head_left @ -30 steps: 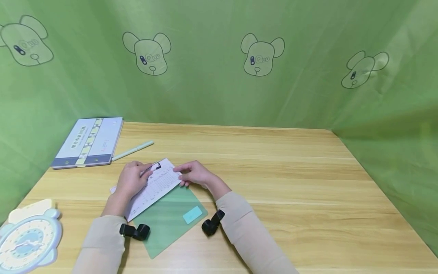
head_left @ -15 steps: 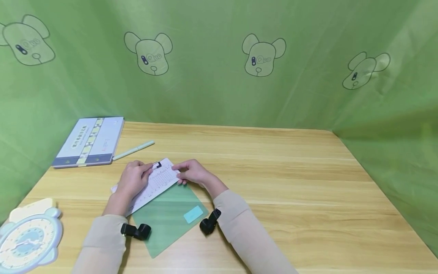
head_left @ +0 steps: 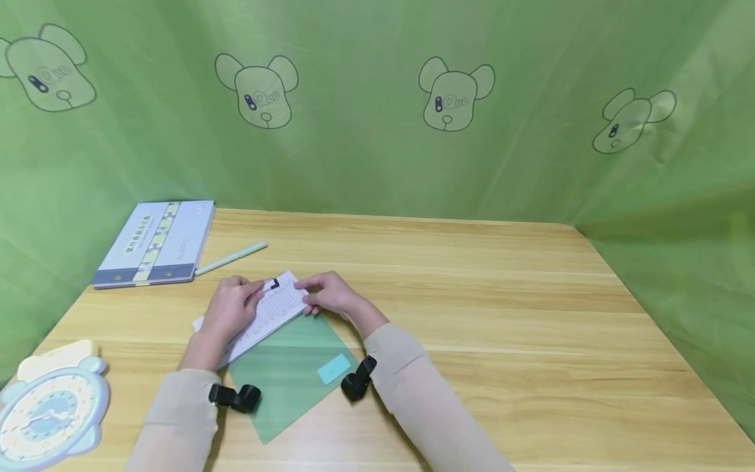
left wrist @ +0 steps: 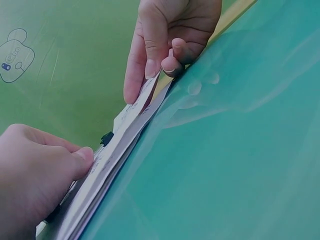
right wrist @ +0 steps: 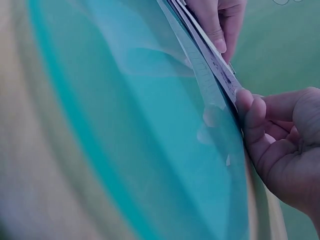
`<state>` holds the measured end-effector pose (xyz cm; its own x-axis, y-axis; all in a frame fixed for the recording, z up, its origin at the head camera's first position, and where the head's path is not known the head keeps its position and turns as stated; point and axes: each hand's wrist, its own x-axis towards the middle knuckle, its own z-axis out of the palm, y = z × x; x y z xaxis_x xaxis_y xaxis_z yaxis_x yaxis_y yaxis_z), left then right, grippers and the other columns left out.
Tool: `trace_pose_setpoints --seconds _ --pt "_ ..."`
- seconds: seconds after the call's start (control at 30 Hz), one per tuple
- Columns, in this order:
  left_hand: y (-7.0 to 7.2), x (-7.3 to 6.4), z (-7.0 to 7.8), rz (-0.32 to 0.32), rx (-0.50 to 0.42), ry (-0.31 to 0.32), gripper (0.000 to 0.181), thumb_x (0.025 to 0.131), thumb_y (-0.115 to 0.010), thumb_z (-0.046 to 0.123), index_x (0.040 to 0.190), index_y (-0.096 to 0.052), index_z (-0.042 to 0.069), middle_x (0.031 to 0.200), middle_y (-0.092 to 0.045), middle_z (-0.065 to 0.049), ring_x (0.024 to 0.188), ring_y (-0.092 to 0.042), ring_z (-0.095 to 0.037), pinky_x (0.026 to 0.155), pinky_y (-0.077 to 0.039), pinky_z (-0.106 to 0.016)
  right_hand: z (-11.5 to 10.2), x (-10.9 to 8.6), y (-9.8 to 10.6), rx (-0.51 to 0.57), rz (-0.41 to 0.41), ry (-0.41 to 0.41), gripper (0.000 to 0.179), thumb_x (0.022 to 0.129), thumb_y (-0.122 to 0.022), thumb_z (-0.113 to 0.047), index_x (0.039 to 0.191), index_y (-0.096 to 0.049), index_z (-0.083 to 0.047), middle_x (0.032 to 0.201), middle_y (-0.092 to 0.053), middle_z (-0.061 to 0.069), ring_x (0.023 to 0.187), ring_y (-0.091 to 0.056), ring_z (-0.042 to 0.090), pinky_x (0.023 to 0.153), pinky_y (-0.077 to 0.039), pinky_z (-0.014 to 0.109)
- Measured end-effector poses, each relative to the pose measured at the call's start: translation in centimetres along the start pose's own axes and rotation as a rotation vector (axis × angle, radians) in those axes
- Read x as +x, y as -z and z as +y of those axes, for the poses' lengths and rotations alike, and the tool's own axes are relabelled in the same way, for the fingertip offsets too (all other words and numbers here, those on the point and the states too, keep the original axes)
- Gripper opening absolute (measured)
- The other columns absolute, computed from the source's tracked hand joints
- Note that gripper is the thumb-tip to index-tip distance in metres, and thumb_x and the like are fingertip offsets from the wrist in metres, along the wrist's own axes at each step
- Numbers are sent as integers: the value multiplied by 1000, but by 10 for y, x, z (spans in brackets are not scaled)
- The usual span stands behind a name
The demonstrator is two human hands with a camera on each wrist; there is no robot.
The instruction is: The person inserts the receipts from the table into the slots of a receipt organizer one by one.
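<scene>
A translucent green file folder (head_left: 289, 367) with a pale blue label (head_left: 333, 369) lies slanted on the table. Printed white sheets (head_left: 277, 308) stand along its far side, overlapping the cover. My left hand (head_left: 229, 311) pinches the dark clip (head_left: 272, 284) at their back edge, thumb on the near side. At the sheets' right end, my right hand (head_left: 331, 293) pinches their corner between thumb and fingers. In the left wrist view the sheets (left wrist: 115, 145) appear edge-on, slightly parted near the right hand's fingertips. The left palm hides the sheets' left part.
A light blue notebook (head_left: 159, 242) lies at the back left, with a pale green pen (head_left: 231, 258) beside it. A toy clock (head_left: 53, 416) sits at the front left. Green curtain (head_left: 366, 164) rises behind the wooden table (head_left: 501, 314).
The sheets' near edge has drawn back towards the clip, showing more of the green folder. My right hand has shifted slightly left with their corner, while the left stays in place.
</scene>
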<state>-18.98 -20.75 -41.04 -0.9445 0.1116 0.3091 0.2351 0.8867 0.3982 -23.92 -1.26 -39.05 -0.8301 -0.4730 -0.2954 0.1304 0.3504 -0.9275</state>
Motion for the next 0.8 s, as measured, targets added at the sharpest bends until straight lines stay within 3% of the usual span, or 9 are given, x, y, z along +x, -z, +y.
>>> trace_pose_setpoints --seconds 0.57,0.8 --pt "0 1 -4 26 -97 54 28 82 -57 15 106 -60 1 92 -54 -20 86 -48 -34 75 -36 -46 13 -9 5 80 1 73 29 80 -53 7 108 -58 0 89 -60 8 60 -56 15 56 -48 24" --pt "5 4 -2 -44 -107 96 31 81 -53 14 108 -59 -1 97 -53 -22 91 -46 -36 79 -35 -48 15 -21 13 78 -4 70 28 80 -54 5 108 -57 2 91 -60 9 61 -56 17 55 -48 25"
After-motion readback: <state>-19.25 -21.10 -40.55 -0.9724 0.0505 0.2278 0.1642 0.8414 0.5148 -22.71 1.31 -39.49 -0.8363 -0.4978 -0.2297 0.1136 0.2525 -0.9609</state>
